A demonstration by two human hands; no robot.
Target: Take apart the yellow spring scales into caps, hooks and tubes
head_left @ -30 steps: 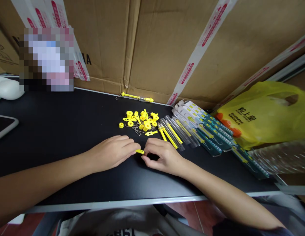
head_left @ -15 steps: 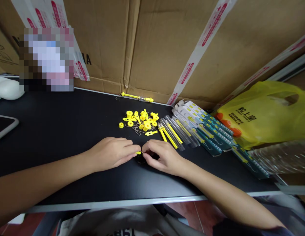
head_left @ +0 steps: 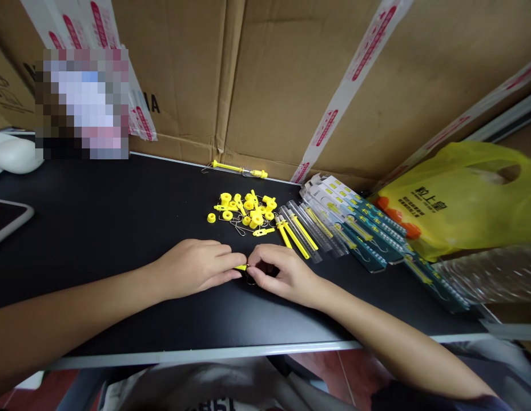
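My left hand (head_left: 201,265) pinches a small yellow plastic piece (head_left: 240,267) between thumb and fingers. Close against its end, my right hand (head_left: 286,274) is closed in a pinch, thumb and forefinger meeting on a thin, dark bit, perhaps wire, too small to make out. Beyond both hands lies a loose pile of yellow plastic parts (head_left: 256,218), rings and flat tabs mixed with metal springs and hooks (head_left: 237,226). To the right of the pile are clear tubes (head_left: 310,228) and yellow rods (head_left: 296,240). One assembled spring scale (head_left: 235,167) rests at the back edge.
Boxed spring scales (head_left: 363,228) are stacked at the right, beside a yellow plastic bag (head_left: 466,194) and clear plastic packaging (head_left: 497,274). A phone (head_left: 8,220) and a white rounded object (head_left: 17,155) sit at the left. Large cardboard boxes (head_left: 282,85) wall off the back of the black table (head_left: 98,217).
The yellow piece between my hands shows slightly more, and the fingertips have shifted a little. Everything on the table stays where it was.
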